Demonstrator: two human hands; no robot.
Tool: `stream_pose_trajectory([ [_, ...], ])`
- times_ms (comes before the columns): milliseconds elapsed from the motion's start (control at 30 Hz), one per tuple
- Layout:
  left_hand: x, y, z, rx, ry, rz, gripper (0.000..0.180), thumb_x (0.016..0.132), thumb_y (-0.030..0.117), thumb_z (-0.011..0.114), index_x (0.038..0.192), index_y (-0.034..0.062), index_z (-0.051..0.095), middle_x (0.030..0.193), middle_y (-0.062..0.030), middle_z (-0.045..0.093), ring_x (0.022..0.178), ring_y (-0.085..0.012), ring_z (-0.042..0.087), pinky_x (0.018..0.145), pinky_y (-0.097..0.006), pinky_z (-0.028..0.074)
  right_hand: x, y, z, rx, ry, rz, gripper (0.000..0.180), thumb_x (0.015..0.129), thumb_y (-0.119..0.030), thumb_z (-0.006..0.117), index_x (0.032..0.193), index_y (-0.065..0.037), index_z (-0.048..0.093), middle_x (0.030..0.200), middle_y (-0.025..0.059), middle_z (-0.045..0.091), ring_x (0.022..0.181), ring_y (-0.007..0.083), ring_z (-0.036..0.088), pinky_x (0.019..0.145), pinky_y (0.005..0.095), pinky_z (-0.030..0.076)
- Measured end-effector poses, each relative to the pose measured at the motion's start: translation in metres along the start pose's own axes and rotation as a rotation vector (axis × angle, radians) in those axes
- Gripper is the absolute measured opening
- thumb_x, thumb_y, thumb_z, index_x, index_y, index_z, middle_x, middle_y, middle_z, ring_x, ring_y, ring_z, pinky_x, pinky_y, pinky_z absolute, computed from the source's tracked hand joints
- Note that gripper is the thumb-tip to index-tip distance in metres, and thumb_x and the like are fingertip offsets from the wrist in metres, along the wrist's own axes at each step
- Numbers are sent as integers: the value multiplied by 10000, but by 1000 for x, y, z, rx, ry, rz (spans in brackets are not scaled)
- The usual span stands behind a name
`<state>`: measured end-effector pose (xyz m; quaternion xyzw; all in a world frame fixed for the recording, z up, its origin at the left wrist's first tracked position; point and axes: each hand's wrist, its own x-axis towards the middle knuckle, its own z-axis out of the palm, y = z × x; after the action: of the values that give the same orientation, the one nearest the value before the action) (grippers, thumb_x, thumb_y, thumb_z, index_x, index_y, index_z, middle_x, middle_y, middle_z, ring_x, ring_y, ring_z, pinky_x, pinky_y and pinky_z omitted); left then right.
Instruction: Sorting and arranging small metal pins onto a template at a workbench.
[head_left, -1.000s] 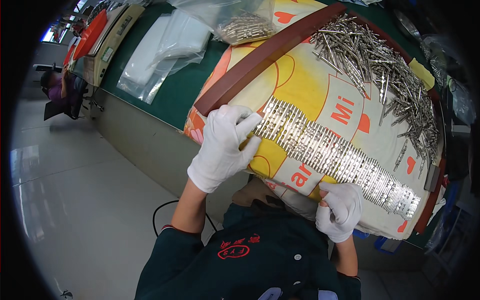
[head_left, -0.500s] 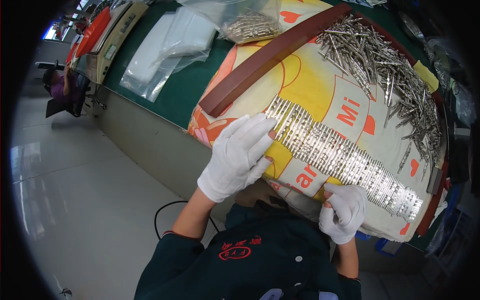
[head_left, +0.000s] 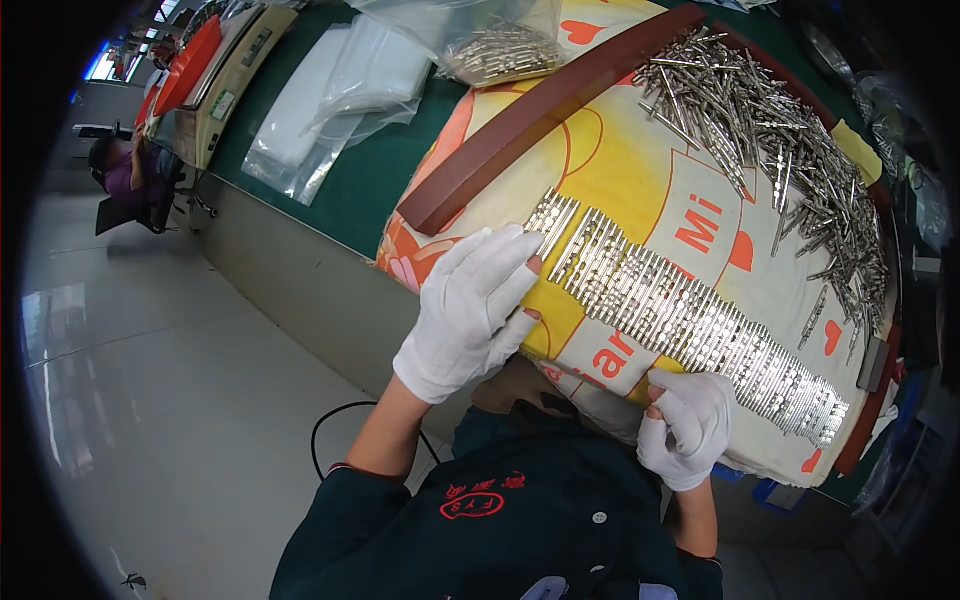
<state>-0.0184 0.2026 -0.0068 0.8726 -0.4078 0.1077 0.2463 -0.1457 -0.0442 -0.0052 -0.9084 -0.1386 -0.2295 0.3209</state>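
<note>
A long slanting row of slim shiny metal pins (head_left: 690, 318) lies side by side on a printed cloth. At its left end, a narrow gap sets apart a small group of pins (head_left: 550, 216). My left hand (head_left: 470, 300), in a white glove with bare fingertips showing, is open, fingers stretched out and tips against that small group. Close to the cloth's near edge, below the row, my right hand (head_left: 688, 428) is closed, gloved alike, its fingers curled in. Whatever may be inside it is hidden.
A loose heap of metal pins (head_left: 770, 130) lies at the far right. A dark red wooden bar (head_left: 540, 120) crosses the cloth's left side. Beyond it are clear plastic bags (head_left: 345, 90), one bag of pins (head_left: 505, 52) and a beige scale (head_left: 225, 95). A person (head_left: 140, 180) sits far left.
A small group of pins at the row's left end has come apart from the rest, leaving a gap. My left hand has shifted slightly left; my right hand stays put.
</note>
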Motion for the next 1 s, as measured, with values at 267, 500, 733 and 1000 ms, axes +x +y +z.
stream_pose_trajectory([
  [267, -1, -3, 3, -3, 4, 7, 507, 754, 136, 709, 1220, 33, 536, 1329, -155, 560, 1174, -377, 567, 1007, -506, 444, 0, 0, -1, 13, -18, 11, 318, 641, -5, 676, 932, -104, 595, 976, 42, 675, 780, 234, 600, 714, 375, 460],
  [500, -2, -2, 4, 4, 25, -4, 485, 775, 145, 691, 1223, 37, 541, 1324, -152, 562, 1184, -372, 561, 1010, -504, 432, 0, 0, -1, 10, -17, 7, 324, 631, 1, 673, 927, -104, 593, 976, 41, 675, 785, 232, 598, 714, 373, 460],
  [733, -2, -3, 4, 7, 26, 7, 477, 788, 158, 681, 1229, 39, 540, 1322, -151, 563, 1183, -368, 561, 1014, -501, 430, 0, 0, -1, 6, -19, 5, 325, 624, -3, 676, 920, -105, 589, 977, 45, 675, 783, 232, 596, 708, 372, 461],
  [1000, -4, -3, 6, 27, 52, -3, 457, 793, 162, 684, 1211, 38, 547, 1320, -146, 564, 1193, -360, 549, 1016, -509, 427, 0, 0, -1, -1, -13, 4, 310, 626, -8, 678, 910, -100, 594, 963, 46, 678, 776, 235, 598, 706, 375, 462],
])
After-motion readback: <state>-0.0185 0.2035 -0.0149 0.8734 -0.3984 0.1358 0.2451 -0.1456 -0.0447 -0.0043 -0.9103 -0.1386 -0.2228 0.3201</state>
